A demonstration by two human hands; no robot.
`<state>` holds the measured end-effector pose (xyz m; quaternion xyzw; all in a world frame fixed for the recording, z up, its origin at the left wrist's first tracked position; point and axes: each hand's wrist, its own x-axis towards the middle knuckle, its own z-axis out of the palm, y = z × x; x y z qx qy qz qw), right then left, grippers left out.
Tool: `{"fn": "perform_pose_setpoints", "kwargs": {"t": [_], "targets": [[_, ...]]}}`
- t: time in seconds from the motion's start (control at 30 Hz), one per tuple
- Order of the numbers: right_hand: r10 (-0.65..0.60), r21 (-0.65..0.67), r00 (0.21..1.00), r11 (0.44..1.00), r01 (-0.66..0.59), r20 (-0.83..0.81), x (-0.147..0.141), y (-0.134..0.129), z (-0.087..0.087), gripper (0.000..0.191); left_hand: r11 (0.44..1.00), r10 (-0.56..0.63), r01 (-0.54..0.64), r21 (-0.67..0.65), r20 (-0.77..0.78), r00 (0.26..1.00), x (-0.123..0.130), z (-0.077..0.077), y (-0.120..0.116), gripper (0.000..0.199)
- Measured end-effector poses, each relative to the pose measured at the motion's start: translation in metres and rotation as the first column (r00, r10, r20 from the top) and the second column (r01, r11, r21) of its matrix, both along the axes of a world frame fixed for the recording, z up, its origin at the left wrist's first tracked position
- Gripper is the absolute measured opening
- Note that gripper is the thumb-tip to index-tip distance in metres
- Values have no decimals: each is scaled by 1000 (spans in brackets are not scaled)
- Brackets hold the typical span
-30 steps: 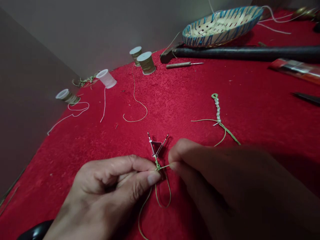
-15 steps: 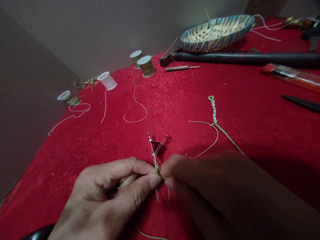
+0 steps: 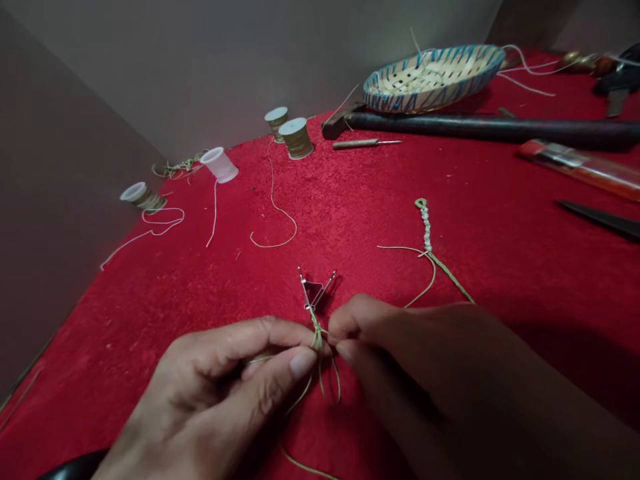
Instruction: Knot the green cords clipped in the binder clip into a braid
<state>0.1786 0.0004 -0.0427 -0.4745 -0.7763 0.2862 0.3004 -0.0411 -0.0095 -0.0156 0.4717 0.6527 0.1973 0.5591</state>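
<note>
The left hand [image 3: 215,393] pinches a green knotted cord [image 3: 316,337] with finger and thumb; the right hand [image 3: 430,380] pinches its thin strands just beside it; the cord comes from a small metal clip [image 3: 313,293] on the red counter [image 3: 400,180]; both hands nearly touch.

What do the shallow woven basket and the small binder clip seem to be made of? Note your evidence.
The basket looks like split bamboo or cane, matte, partly painted blue, strips interlaced. The binder clip looks like metal, probably steel: its wire handles shine silver.
</note>
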Motion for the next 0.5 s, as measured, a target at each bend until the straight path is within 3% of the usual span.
{"fn": "perform_pose_setpoints", "kwargs": {"t": [0.13, 0.27, 0.37, 0.5], "targets": [[23, 13, 998, 1000, -22, -62, 3, 0, -4, 7, 998, 37, -36, 44, -38, 999, -6, 3, -1, 28], [-20, 84, 997, 996, 26, -70, 2, -1, -11, 11, 981, 26, 4, 195, -151, 988, -2, 10, 0, 21], [-14, 124, 998, 992, 22, -65, 2, -3, -4, 15, 946, -35, 109, 304, -238, 971, 1, 11, -2, 19], [-29, 9, 993, 1000, 28, 116, 3, -6, 14, 11, 859, -61, 175, 481, -243, 968, 6, 10, -2, 13]]}}
